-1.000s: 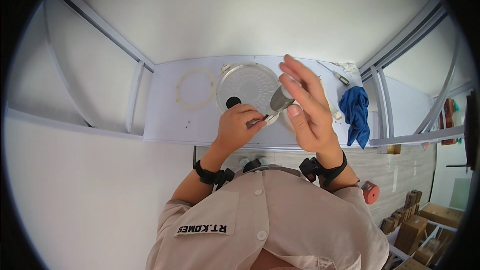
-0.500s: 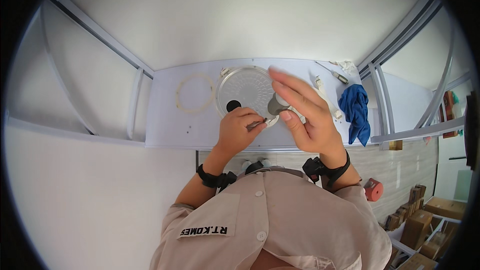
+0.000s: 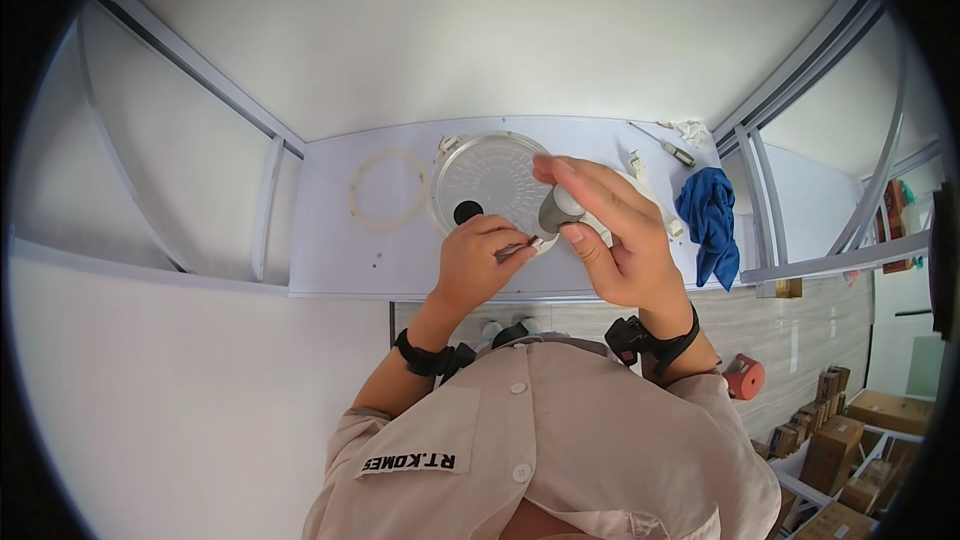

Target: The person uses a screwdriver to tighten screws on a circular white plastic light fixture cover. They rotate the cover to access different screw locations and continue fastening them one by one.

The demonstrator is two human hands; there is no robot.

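A round, shallow, silvery light panel (image 3: 497, 143) with a dimpled clear face lies on the pale table before me. My left hand (image 3: 480, 258) is closed at its near rim, pinching a small dark metal piece (image 3: 534, 242) between thumb and fingers. Beside that hand a black disc (image 3: 467, 211) shows against the panel. My right hand (image 3: 625, 230) curls thumb and fingers about a grey cylindrical tool (image 3: 555, 215) with a pale round end, over the panel's near right edge. The tool's lower tip meets the small piece at my left fingertips; the exact contact is too small to tell.
A cream ring (image 3: 354, 202) lies left of the panel. To the right are a white strip-like part (image 3: 640, 167), a screwdriver (image 3: 680, 154), a crumpled blue cloth (image 3: 709, 210) and a white scrap (image 3: 690, 128). Metal frame posts stand at both table ends.
The fingers of my right hand have bent inward from nearly straight, closing round the grey tool, which has tilted slightly. My left hand has stayed in place.
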